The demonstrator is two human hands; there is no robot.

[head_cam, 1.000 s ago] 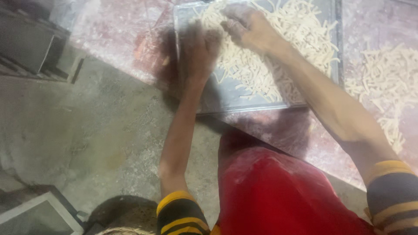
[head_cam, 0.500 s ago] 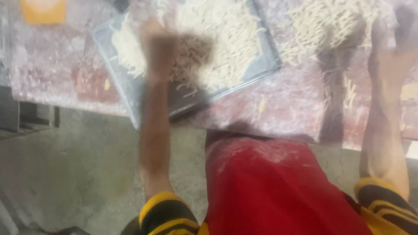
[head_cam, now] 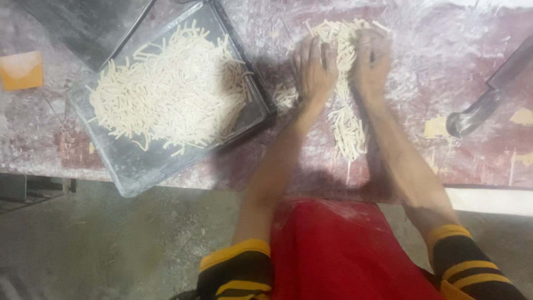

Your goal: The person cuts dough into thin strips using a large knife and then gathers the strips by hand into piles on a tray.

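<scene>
Pale dough strips (head_cam: pixel 347 119): two hands (head_cam: pixel 341 64), one tray (head_cam: pixel 139 166).

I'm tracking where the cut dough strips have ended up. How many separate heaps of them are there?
2. One heap fills the metal tray at left; the other lies on the floured table between the left hand and right hand, partly hidden by them.

The dough strips (head_cam: pixel 341 83) are looking soft, matt and floury, pale cream. The tray (head_cam: pixel 139 166) at nine o'clock from them is showing as dull grey metal, dusted and unpolished. The table (head_cam: pixel 433 66) is appearing as smooth mottled reddish stone, powdered white. At three o'clock, the knife (head_cam: pixel 483 108) is showing a dark, slightly glossy handle. The apron (head_cam: pixel 344 250) at six o'clock is looking like matt red cloth.
</scene>
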